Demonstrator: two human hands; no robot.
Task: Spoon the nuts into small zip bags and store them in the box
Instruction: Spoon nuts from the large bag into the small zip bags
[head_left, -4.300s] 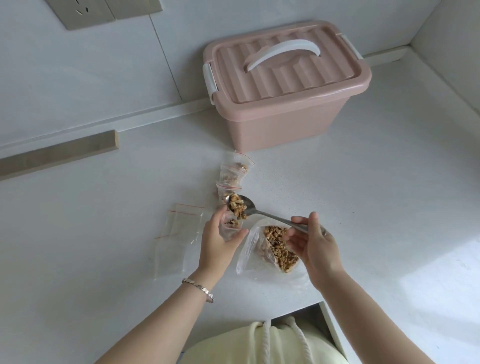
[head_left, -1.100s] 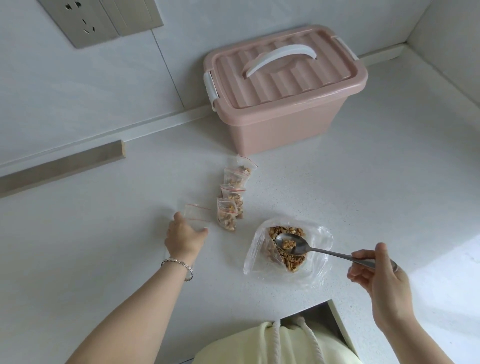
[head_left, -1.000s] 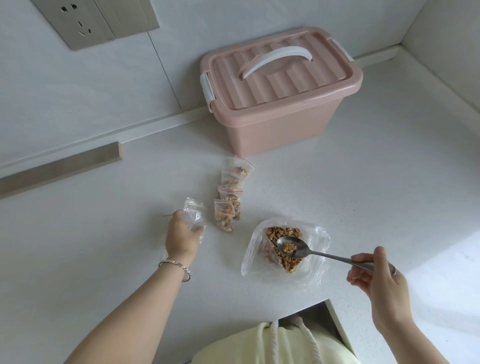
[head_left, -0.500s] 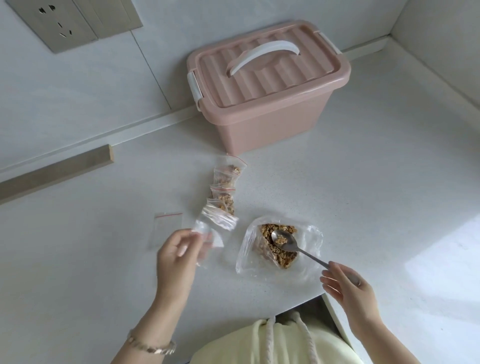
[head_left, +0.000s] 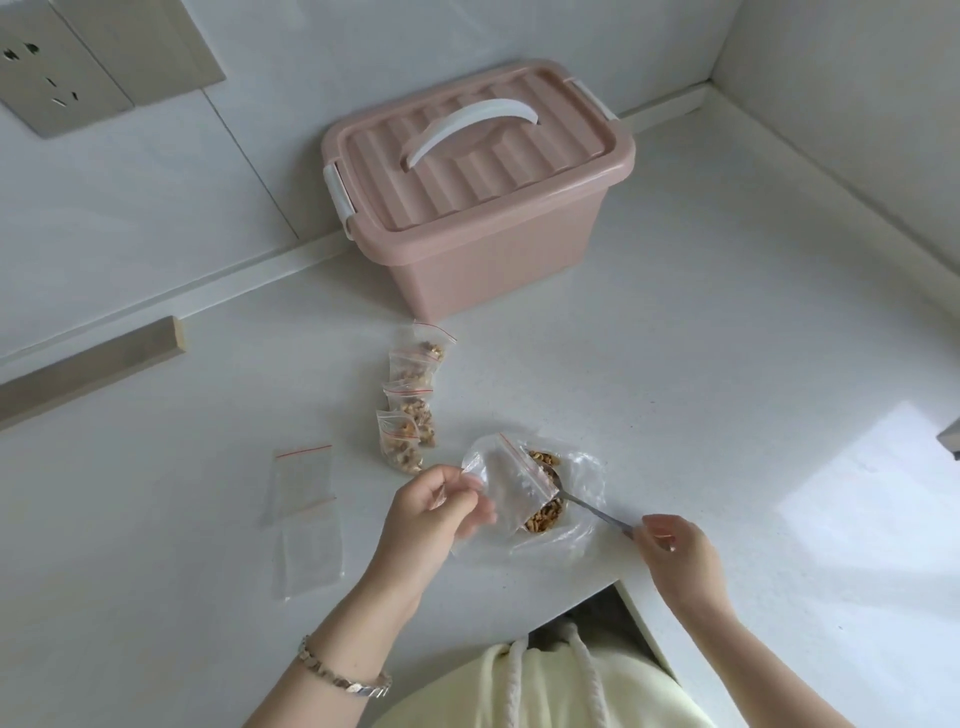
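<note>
My left hand (head_left: 434, 512) pinches an empty small zip bag (head_left: 511, 486) by its edge, holding it over the big clear bag of nuts (head_left: 574, 512) on the white counter. My right hand (head_left: 678, 553) grips the handle end of a metal spoon (head_left: 589, 506), whose bowl lies in the nuts behind the small bag. Three filled small bags (head_left: 410, 408) lie in a row between the nuts and the pink box (head_left: 480, 208), whose lid with a white handle is on.
Two empty zip bags (head_left: 306, 514) lie flat to the left of my left hand. A wooden strip (head_left: 91, 366) runs along the wall base at left. A wall socket (head_left: 47, 78) is top left. The counter edge has a cut-out (head_left: 597, 618) in front of me.
My left hand picked an empty bag off the pile at left and carried it right, over the nut bag. My right hand kept the spoon in the nuts and drew nearer.
</note>
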